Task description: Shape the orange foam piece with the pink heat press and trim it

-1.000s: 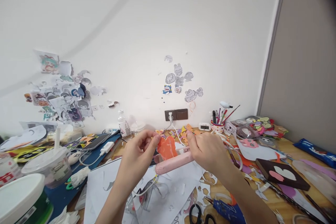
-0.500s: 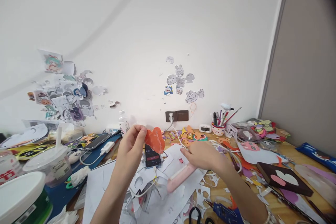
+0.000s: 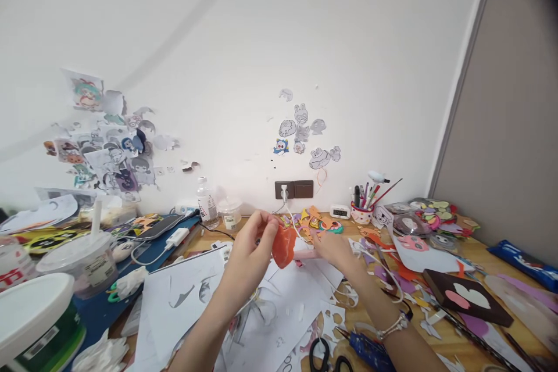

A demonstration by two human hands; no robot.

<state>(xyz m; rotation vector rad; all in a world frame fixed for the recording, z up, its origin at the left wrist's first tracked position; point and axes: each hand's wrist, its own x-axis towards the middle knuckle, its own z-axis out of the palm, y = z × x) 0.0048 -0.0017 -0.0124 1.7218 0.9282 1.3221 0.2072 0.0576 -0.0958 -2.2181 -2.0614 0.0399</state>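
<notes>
My left hand (image 3: 255, 244) pinches an orange cut-out piece (image 3: 284, 249) with a wavy outline and pale streaks on its surface, held upright above the papers. My right hand (image 3: 333, 247) is closed around a long pink bar-shaped tool (image 3: 306, 254), whose far end passes behind the orange piece. Whether the tool touches the piece I cannot tell. White sheets with drawings (image 3: 279, 325) lie beneath both hands. Nearer to me are black-handled scissors (image 3: 320, 354) and a blue glue gun (image 3: 368, 351).
A white cord (image 3: 293, 215) runs from the wall socket (image 3: 284, 190) towards my right hand. Colourful cut-outs (image 3: 320, 222), a clock (image 3: 340, 211) and a pen cup (image 3: 361, 212) stand along the wall. Left are a lidded tub (image 3: 35, 325) and a plastic cup (image 3: 82, 261).
My left hand has moved right with the orange piece. The pink tool, earlier pointing down towards me, now lies roughly level behind the piece. The phone is now hidden.
</notes>
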